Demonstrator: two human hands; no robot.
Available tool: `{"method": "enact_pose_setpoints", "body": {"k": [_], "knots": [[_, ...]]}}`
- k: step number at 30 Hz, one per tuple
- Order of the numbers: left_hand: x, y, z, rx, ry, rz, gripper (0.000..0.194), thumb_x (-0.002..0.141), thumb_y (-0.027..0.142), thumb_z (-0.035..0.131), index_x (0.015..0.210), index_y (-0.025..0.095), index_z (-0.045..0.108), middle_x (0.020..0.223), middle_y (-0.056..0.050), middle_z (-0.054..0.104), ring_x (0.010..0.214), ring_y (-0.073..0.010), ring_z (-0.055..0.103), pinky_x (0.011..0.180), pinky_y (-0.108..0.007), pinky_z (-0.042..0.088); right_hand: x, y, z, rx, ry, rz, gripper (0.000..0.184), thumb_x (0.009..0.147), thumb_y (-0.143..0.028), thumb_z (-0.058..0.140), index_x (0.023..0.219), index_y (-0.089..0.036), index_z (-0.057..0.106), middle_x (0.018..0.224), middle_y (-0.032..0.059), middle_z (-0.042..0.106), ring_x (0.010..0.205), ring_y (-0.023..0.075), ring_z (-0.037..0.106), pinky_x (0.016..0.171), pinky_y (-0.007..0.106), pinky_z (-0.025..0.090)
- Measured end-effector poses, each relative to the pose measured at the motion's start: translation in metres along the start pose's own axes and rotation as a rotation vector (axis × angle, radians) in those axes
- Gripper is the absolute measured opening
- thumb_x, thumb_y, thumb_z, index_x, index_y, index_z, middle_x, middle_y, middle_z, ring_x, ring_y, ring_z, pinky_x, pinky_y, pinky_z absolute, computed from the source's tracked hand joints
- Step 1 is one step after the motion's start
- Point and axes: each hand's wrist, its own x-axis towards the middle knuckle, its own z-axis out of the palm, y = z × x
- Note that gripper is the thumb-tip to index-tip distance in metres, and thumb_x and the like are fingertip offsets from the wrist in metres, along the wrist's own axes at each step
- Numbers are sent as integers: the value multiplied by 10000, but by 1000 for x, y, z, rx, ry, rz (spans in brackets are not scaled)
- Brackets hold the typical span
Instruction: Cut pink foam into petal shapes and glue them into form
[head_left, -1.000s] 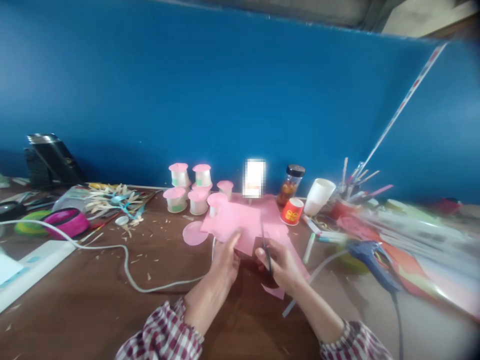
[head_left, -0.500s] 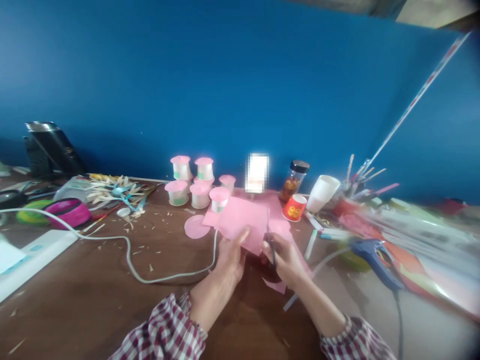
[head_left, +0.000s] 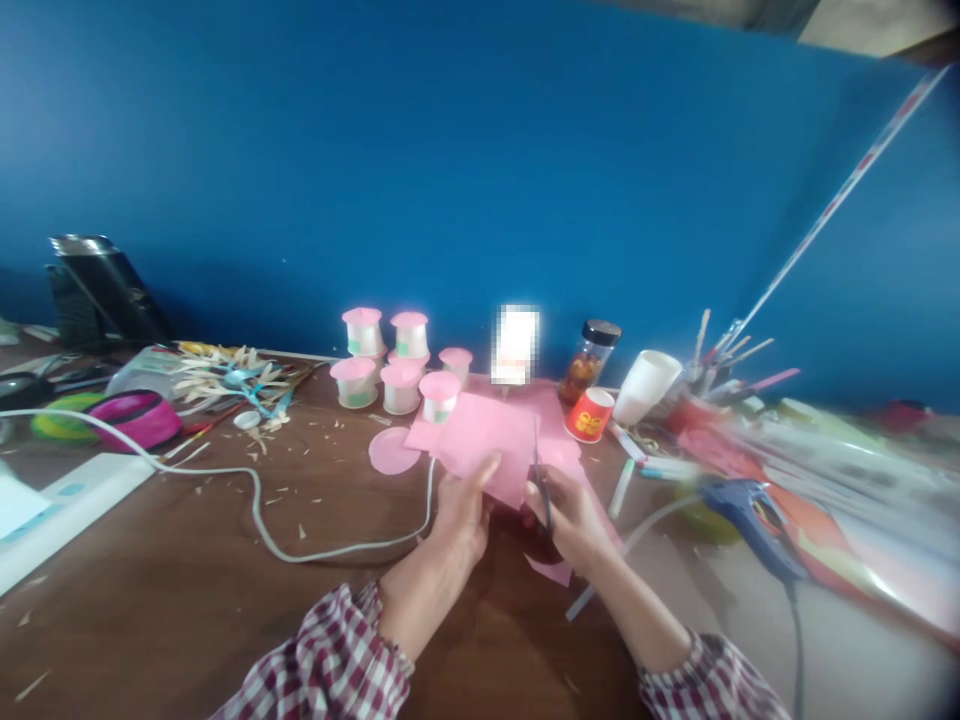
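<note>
My left hand [head_left: 463, 513] pinches a sheet of pink paper [head_left: 480, 432], thumb on top and fingers underneath. In my right hand [head_left: 568, 517] is a pair of scissors [head_left: 546, 500], with its dark handles round my fingers. Its blades point away from me along the right part of the sheet. More pink paper [head_left: 559, 425] lies behind and under the held sheet. A small pink offcut [head_left: 550, 570] rests on the table below my right hand. To the left of the sheet lies a pink paper disc [head_left: 394, 451].
Several white paper cups [head_left: 355, 384] topped with pink discs stand at the back. A red cup [head_left: 589, 415], a lidded jar [head_left: 590, 360] and a white cup [head_left: 647, 386] stand right. A blue glue gun [head_left: 754, 520] lies far right; a white cable [head_left: 315, 557] crosses the left.
The view has shifted very slightly. Both hands, the paper and the scissors stay in nearly the same place.
</note>
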Motion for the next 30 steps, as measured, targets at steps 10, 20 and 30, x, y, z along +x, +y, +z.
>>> {"method": "enact_pose_setpoints", "body": {"k": [10,20,30], "knots": [[-2,2,2,2,-11,-23,280,623,169,783,864,84,668,765,-92,717,603,-188,669,562,-284,546,0,-3,0,-24,9,30,321,827,-488,585,821,-168,561,552,-16,575,492,136,539,486,237,403],[2,0,1,5,21,-48,272,622,175,791,846,74,674,788,-108,718,625,-188,673,552,-269,547,0,-3,0,-37,23,12,240,816,-400,629,812,-168,571,523,-26,565,471,120,511,468,219,385],[2,1,0,-17,4,-32,316,607,185,806,872,81,670,781,-98,720,632,-192,677,563,-275,553,0,-2,1,-34,39,58,286,782,-446,655,799,-169,584,531,-25,561,444,118,506,443,226,395]]}}
